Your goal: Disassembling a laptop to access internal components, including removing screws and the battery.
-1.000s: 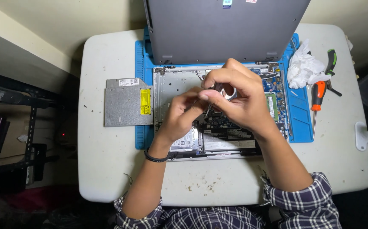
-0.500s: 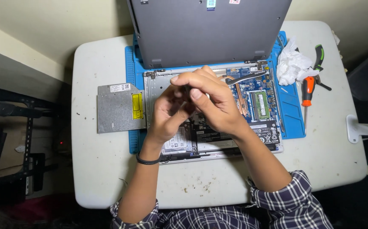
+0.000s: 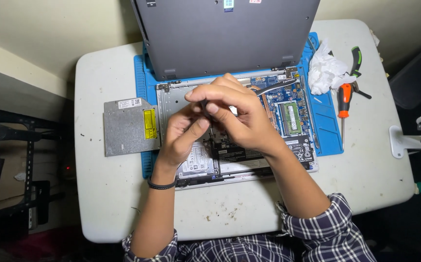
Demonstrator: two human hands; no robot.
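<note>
White table, blue mat under one opened laptop base, mid-table. Left hand and right hand pinch together on a small dark part, hidden by fingers; likely light, fragile, best gripped by edges. One optical drive toward left edge; one orange screwdriver, one pliers toward right edge

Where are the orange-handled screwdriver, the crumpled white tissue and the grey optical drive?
orange-handled screwdriver (image 3: 345,99), head view, on its orange grip.
crumpled white tissue (image 3: 326,70), head view, its middle.
grey optical drive (image 3: 125,128), head view, its bare metal top.
</note>
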